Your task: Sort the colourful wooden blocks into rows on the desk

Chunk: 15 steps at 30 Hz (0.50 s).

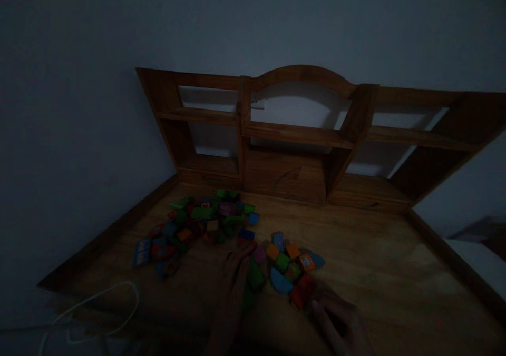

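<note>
The left hand (pixel 234 272) lies beside a green block (pixel 256 275) on the worktop (pixel 379 250); dim light prevents telling whether its fingers grasp anything. The right hand (pixel 342 316) is at the red blocks (pixel 303 288), fingers bent; a grip cannot be confirmed. A blue half-round block (pixel 281 282) adjoins these. A larger mixed pile (pixel 202 213) lies farther left.

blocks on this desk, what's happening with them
A person has both hands among colored blocks on a wooden desk. The left hand is beside a green block; the right hand is at a red block in a small cluster. It's too dark to tell any grip. A bigger pile sits farther left.
</note>
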### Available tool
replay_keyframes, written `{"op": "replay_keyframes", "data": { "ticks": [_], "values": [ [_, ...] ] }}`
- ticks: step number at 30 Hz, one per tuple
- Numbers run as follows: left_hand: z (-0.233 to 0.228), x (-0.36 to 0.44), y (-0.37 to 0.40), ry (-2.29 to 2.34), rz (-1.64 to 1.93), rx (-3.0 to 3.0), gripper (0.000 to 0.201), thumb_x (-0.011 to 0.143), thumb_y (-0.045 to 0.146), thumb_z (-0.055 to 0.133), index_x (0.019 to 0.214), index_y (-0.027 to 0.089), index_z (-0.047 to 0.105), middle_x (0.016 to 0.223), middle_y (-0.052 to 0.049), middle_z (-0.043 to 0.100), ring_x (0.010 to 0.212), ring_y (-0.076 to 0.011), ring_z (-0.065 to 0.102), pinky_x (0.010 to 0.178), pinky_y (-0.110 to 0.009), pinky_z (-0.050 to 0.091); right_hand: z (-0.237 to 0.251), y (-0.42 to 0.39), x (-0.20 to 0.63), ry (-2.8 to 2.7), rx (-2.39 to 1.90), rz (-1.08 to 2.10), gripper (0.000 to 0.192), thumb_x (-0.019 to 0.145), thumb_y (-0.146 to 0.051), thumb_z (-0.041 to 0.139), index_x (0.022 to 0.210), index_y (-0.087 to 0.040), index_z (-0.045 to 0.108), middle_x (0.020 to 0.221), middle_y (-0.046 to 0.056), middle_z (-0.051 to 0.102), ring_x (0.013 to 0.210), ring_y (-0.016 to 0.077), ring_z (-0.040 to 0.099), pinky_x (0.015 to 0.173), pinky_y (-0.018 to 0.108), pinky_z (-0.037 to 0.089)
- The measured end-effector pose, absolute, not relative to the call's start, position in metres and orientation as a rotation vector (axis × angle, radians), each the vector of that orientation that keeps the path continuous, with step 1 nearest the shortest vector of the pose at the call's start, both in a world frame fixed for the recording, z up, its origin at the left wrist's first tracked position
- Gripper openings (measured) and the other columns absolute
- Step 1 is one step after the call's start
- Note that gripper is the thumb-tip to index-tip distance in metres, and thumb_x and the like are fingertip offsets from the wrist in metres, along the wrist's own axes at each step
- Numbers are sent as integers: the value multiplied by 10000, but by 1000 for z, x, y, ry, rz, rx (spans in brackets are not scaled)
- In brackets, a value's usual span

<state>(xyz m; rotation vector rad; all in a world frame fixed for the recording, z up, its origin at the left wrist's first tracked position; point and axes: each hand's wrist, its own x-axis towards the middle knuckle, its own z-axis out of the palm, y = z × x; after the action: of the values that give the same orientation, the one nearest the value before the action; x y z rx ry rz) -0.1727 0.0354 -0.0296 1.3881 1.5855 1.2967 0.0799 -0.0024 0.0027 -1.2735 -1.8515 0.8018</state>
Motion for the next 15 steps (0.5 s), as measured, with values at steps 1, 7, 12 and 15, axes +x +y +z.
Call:
{"op": "replay_keyframes", "data": {
  "ticks": [1, 7, 12, 15],
  "values": [
    [-29, -168, 36, 1556, 1298, 1348, 437, 989, 468, 367, 1244, 258, 653, 1421, -50, 601, 1383, -209, 490, 1261, -486, 252, 2, -2, 81, -1862, -1272, 812, 422, 1029, -449, 465, 771, -215, 702, 832, 69, 734, 788, 221, 692, 744, 287, 555],
    [-24, -154, 40, 1497, 1337, 1205, 467, 977, 498, 395, 1311, 250, 609, 1483, -66, 536, 1418, -231, 439, 1254, -477, 249, -1, -1, 82, -1855, -1274, 871, 397, 1036, -420, 465, 786, -208, 689, 862, 63, 717, 851, 221, 681, 811, 297, 523],
    [-39, -149, 52, 1564, 1383, 1030, 548, 948, 505, 418, 1411, 225, 505, 1554, -91, 452, 1467, -261, 377, 1244, -477, 273, -2, -1, 82, -1854, -1253, 914, 370, 1040, -406, 461, 808, -212, 675, 850, 50, 699, 837, 210, 666, 786, 286, 500],
    [-49, -135, 56, 1602, 1405, 1028, 634, 931, 479, 418, 1485, 171, 398, 1580, -129, 409, 1487, -267, 355, 1242, -446, 289, -3, -1, 82, -1856, -1245, 909, 365, 1040, -397, 462, 795, -212, 660, 845, 45, 692, 829, 202, 661, 777, 281, 495]
  ]
}}
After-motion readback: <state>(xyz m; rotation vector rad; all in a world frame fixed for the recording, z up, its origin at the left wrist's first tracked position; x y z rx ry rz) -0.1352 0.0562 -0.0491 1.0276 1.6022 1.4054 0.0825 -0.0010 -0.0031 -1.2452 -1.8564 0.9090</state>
